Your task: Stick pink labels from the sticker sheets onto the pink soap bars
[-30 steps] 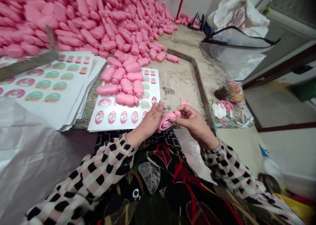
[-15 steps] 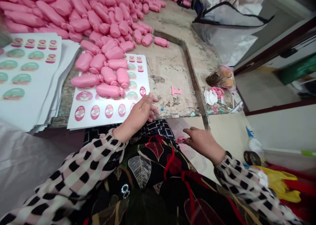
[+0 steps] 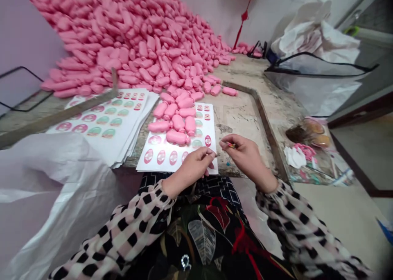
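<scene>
My left hand (image 3: pixel 198 163) is over the lower right corner of a white sticker sheet (image 3: pixel 204 165), its thumb and fingertips pressed together. Anything between them is too small to make out. Just to its right, my right hand (image 3: pixel 247 157) pinches a small slim tool (image 3: pixel 231 145) with red, yellow and green colouring; its kind is unclear. The fingertips of both hands are close but apart. Several pink bottle-shaped plastic pieces (image 3: pixel 178 138) lie on the sheet, beside printed oval labels (image 3: pixel 208 141).
A large heap of the same pink pieces (image 3: pixel 138 38) covers the back left. Stacked sticker sheets (image 3: pixel 129 124) lie left, crossed by a wooden strip (image 3: pixel 89 104). Another wooden strip (image 3: pixel 267 124) edges the right work area. Beyond it are a glass jar (image 3: pixel 319 134) and white crumpled material (image 3: pixel 294 157).
My right hand has risen from below the table edge to beside my left hand, with the slim tool. My left fingers have closed together. The view has tilted up and left.
</scene>
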